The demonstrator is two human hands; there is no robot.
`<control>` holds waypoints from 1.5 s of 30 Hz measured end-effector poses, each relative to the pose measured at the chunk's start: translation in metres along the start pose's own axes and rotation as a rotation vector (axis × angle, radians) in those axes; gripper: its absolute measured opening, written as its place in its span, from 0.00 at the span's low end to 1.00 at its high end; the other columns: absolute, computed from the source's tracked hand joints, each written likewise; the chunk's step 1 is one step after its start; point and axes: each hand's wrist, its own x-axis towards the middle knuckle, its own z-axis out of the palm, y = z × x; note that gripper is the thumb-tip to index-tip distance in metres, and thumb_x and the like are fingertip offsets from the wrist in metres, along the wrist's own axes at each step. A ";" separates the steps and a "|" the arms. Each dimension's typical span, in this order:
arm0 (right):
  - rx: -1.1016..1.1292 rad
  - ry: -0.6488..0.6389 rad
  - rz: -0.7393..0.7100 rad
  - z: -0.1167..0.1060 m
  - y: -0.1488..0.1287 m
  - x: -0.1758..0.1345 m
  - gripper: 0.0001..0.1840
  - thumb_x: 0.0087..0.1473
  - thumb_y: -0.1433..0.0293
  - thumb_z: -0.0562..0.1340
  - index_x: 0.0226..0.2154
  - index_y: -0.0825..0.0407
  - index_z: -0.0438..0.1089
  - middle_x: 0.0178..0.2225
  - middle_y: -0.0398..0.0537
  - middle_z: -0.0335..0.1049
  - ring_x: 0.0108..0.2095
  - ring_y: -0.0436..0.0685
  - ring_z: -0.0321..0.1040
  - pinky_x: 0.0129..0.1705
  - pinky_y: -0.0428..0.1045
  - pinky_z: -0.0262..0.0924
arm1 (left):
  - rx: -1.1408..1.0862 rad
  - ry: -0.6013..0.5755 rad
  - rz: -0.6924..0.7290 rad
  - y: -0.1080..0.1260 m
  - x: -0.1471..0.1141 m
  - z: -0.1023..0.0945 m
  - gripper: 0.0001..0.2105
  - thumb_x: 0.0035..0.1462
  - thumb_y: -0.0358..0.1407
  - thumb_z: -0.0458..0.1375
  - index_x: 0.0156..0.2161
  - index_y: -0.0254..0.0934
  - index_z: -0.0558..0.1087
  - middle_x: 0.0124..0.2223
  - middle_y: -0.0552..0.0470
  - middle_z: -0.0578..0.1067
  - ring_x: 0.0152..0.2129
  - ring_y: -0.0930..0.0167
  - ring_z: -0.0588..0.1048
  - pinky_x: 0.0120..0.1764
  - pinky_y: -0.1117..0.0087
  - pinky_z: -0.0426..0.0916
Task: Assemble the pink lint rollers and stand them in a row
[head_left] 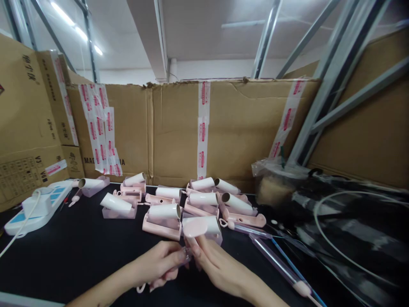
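Note:
My left hand [164,262] is closed around a clear plastic handle, its end showing at the fingertips and a pale loop [141,288] hanging below the fist. Against it, my right hand [217,264] grips a pink plastic piece with a rounded end [195,227]. The two parts meet between my fingers, but whether they are joined is hidden. Just behind my hands lies a white lint roll [209,224] in a pale pink case. Left of it, another white roll [164,211] rests in a pink case [162,227].
Several more white rolls with pink cases [118,204] spread across the black table. Clear tubes with pink ends [277,260] lie at right. A power strip [47,209] stands at left, a drink cup [276,183] at back right beside black bags. Cardboard [175,128] walls the back.

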 end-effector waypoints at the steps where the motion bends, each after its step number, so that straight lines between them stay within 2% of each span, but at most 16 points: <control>1: -0.007 0.000 -0.027 0.000 0.000 0.000 0.22 0.60 0.54 0.37 0.37 0.49 0.57 0.31 0.48 0.67 0.32 0.56 0.63 0.39 0.51 0.58 | -0.086 -0.059 -0.032 -0.001 0.000 -0.001 0.22 0.56 0.54 0.44 0.37 0.35 0.64 0.16 0.64 0.56 0.06 0.82 0.52 0.09 0.80 0.49; 5: -0.041 0.005 -0.102 0.004 0.001 -0.001 0.25 0.59 0.52 0.36 0.35 0.50 0.58 0.30 0.49 0.67 0.30 0.56 0.64 0.38 0.51 0.58 | -0.187 -0.134 -0.057 -0.002 -0.002 -0.003 0.21 0.55 0.54 0.46 0.36 0.35 0.64 0.16 0.64 0.56 0.05 0.83 0.52 0.07 0.82 0.50; 10: -0.101 -0.007 -0.132 0.011 0.002 0.001 0.26 0.59 0.52 0.36 0.36 0.50 0.59 0.32 0.50 0.68 0.31 0.57 0.64 0.36 0.51 0.58 | 0.081 0.034 -0.043 0.005 -0.007 0.001 0.23 0.53 0.55 0.47 0.35 0.34 0.66 0.15 0.63 0.57 0.06 0.82 0.53 0.07 0.82 0.48; 13: -0.121 -0.008 -0.153 0.011 0.000 0.004 0.29 0.58 0.50 0.35 0.36 0.50 0.61 0.34 0.52 0.67 0.33 0.58 0.64 0.37 0.52 0.59 | 0.241 0.119 0.038 0.008 -0.009 0.000 0.20 0.54 0.52 0.50 0.36 0.33 0.67 0.16 0.63 0.58 0.09 0.83 0.55 0.11 0.82 0.51; 16: -0.018 -0.026 -0.197 -0.002 -0.001 0.003 0.35 0.52 0.43 0.41 0.47 0.52 0.57 0.42 0.56 0.64 0.39 0.60 0.64 0.42 0.54 0.59 | 0.247 0.128 0.059 0.006 -0.009 -0.009 0.21 0.51 0.49 0.56 0.43 0.35 0.64 0.19 0.62 0.62 0.11 0.82 0.59 0.13 0.82 0.53; 18: 0.083 0.071 -0.216 -0.018 0.000 -0.001 0.44 0.46 0.38 0.45 0.54 0.53 0.49 0.48 0.58 0.59 0.45 0.63 0.62 0.47 0.56 0.57 | 0.192 0.081 0.015 0.005 -0.009 -0.015 0.21 0.52 0.50 0.53 0.44 0.36 0.61 0.21 0.61 0.65 0.10 0.81 0.60 0.12 0.81 0.52; 19: 0.124 0.170 -0.215 -0.028 0.001 -0.003 0.44 0.46 0.38 0.44 0.54 0.52 0.47 0.50 0.59 0.57 0.47 0.64 0.60 0.49 0.57 0.56 | 0.170 0.062 0.017 0.005 -0.010 -0.018 0.19 0.53 0.49 0.52 0.43 0.37 0.61 0.21 0.60 0.66 0.10 0.80 0.61 0.12 0.81 0.54; 21: 0.127 0.395 -0.172 -0.047 0.005 -0.004 0.33 0.53 0.44 0.44 0.53 0.49 0.48 0.50 0.56 0.57 0.50 0.63 0.58 0.51 0.57 0.54 | 0.197 0.077 0.080 0.006 -0.012 -0.022 0.16 0.53 0.46 0.53 0.40 0.36 0.63 0.24 0.58 0.69 0.15 0.77 0.67 0.19 0.77 0.62; 23: -0.002 0.484 -0.082 -0.062 0.009 0.001 0.22 0.57 0.53 0.49 0.49 0.47 0.53 0.46 0.53 0.61 0.47 0.61 0.60 0.50 0.56 0.55 | 0.323 0.161 0.163 0.009 -0.015 -0.024 0.13 0.49 0.41 0.59 0.37 0.36 0.65 0.31 0.54 0.71 0.25 0.74 0.71 0.30 0.73 0.66; 26: -0.321 0.255 -0.010 -0.072 0.018 0.015 0.14 0.53 0.59 0.57 0.40 0.49 0.63 0.40 0.51 0.66 0.42 0.62 0.64 0.45 0.56 0.57 | 0.557 0.253 0.199 0.010 -0.017 -0.025 0.11 0.44 0.36 0.62 0.33 0.37 0.67 0.41 0.52 0.71 0.35 0.70 0.69 0.40 0.69 0.64; 28: -0.457 0.093 -0.006 -0.070 0.025 0.022 0.14 0.49 0.60 0.60 0.37 0.51 0.67 0.39 0.52 0.67 0.40 0.63 0.65 0.43 0.57 0.58 | 0.647 0.237 0.154 0.009 -0.017 -0.026 0.11 0.43 0.36 0.62 0.33 0.37 0.68 0.41 0.52 0.70 0.36 0.69 0.69 0.41 0.68 0.64; 30: -0.499 0.035 0.001 -0.064 0.034 0.025 0.19 0.44 0.60 0.64 0.39 0.50 0.68 0.40 0.52 0.67 0.41 0.64 0.65 0.44 0.58 0.58 | 0.713 0.217 0.098 0.006 -0.016 -0.028 0.12 0.42 0.38 0.62 0.33 0.37 0.69 0.39 0.52 0.70 0.35 0.69 0.69 0.40 0.68 0.64; 32: -0.481 0.043 0.009 -0.057 0.044 0.025 0.23 0.41 0.59 0.66 0.41 0.48 0.67 0.42 0.50 0.68 0.42 0.65 0.65 0.45 0.58 0.57 | 0.775 0.229 0.078 0.005 -0.015 -0.030 0.12 0.43 0.39 0.62 0.34 0.38 0.70 0.37 0.52 0.70 0.35 0.69 0.69 0.39 0.69 0.63; 35: -0.463 0.104 0.037 -0.051 0.056 0.022 0.20 0.42 0.59 0.65 0.40 0.46 0.68 0.42 0.49 0.69 0.44 0.65 0.65 0.46 0.58 0.57 | 0.869 0.280 0.099 0.006 -0.015 -0.032 0.11 0.45 0.39 0.60 0.36 0.39 0.70 0.37 0.52 0.71 0.36 0.67 0.68 0.39 0.68 0.62; 39: -0.468 0.176 0.067 -0.056 0.065 0.018 0.22 0.44 0.58 0.64 0.42 0.48 0.68 0.41 0.51 0.69 0.43 0.66 0.65 0.43 0.58 0.57 | 0.983 0.318 0.108 0.006 -0.017 -0.035 0.09 0.48 0.39 0.57 0.35 0.38 0.70 0.36 0.52 0.71 0.34 0.67 0.68 0.38 0.68 0.62; 45: -0.431 0.278 -0.014 -0.063 0.065 0.015 0.20 0.46 0.64 0.64 0.44 0.47 0.67 0.44 0.49 0.65 0.47 0.64 0.59 0.48 0.59 0.54 | 1.052 0.288 0.136 0.005 -0.015 -0.036 0.09 0.49 0.40 0.56 0.36 0.39 0.69 0.36 0.52 0.71 0.34 0.67 0.68 0.37 0.68 0.62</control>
